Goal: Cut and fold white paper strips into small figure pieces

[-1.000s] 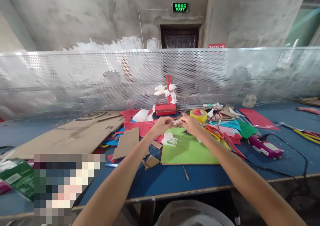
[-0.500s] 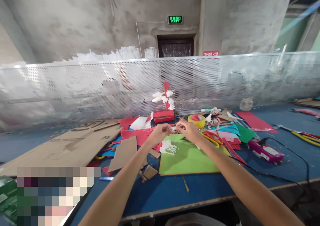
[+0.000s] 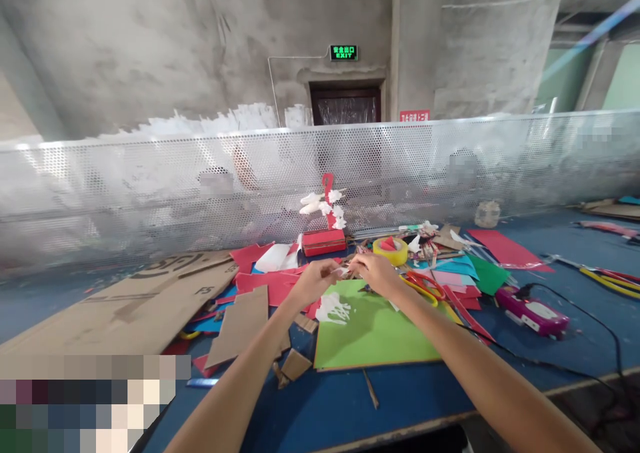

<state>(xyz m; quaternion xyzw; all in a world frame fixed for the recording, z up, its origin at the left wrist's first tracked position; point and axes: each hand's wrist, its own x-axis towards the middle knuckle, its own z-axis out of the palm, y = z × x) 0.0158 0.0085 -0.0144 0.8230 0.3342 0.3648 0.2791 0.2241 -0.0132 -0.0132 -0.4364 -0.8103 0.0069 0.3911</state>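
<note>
My left hand [image 3: 319, 279] and my right hand [image 3: 374, 271] meet above the far edge of a green paper sheet [image 3: 375, 339]. Their fingertips pinch a small piece of white paper [image 3: 343, 272] between them; its shape is partly hidden. White paper cutouts [image 3: 332, 309] with thin strips lie on the sheet's left part, just below my left hand. Behind the hands stands a red box [image 3: 324, 242] bearing an upright red hooked strip [image 3: 328, 183] with white paper flowers [image 3: 338, 214] on it. Orange-handled scissors [image 3: 426, 286] rest by my right forearm.
A large cardboard sheet [image 3: 135, 306] spreads over the left of the blue table [image 3: 340, 406]. Around lie red paper [image 3: 505, 249], a yellow tape roll [image 3: 390, 251], a purple power strip [image 3: 535, 313] with a black cable, and pliers [image 3: 607, 281]. A perforated metal screen [image 3: 150, 193] borders the back.
The whole view has shifted slightly, so the scene sits lower and a little to the left. Both hands stay together at the white paper piece, with only small finger movement.
</note>
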